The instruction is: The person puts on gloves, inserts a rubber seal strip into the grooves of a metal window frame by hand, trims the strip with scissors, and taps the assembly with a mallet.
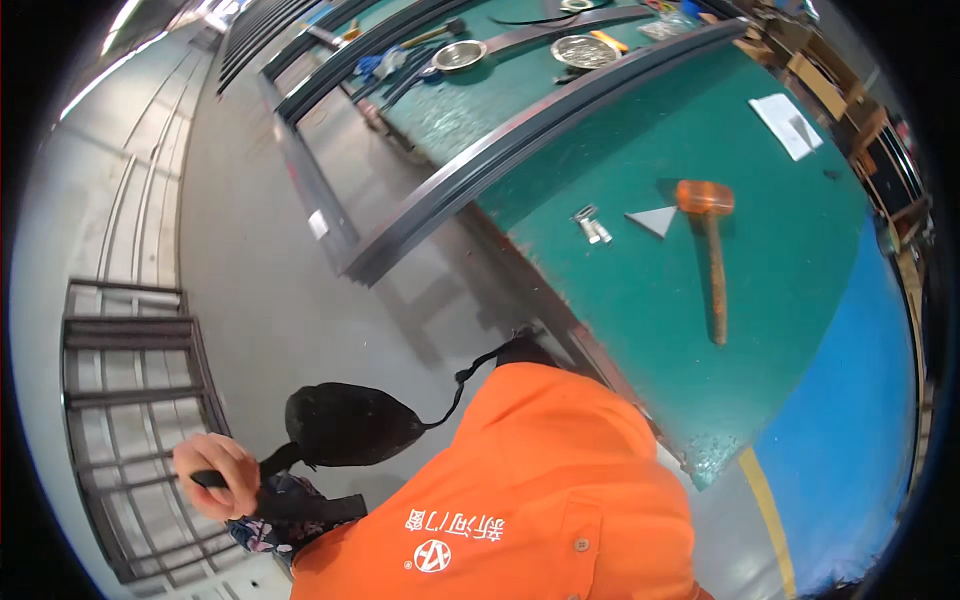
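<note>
My left hand (217,475) is at the lower left, out beside my orange shirt (540,460). Its fingers are closed round a black strap (278,460), whose dark end pokes out of the fist. The strap runs up to a rounded black pouch (350,424) hanging over the grey floor. From the pouch's other side a thin black cord (458,395) leads to a dark piece at the table's edge by my waist. A dark floral sleeve (285,515) covers my left forearm. My right hand is out of the picture.
On the green table (610,310) lie an orange-headed mallet (708,235), a grey triangular piece (653,220), small metal parts (592,225) and white paper (786,126). A grey metal frame (500,150) overhangs the table edge. Metal bowls (586,52) stand behind it. Another frame (140,400) leans at left.
</note>
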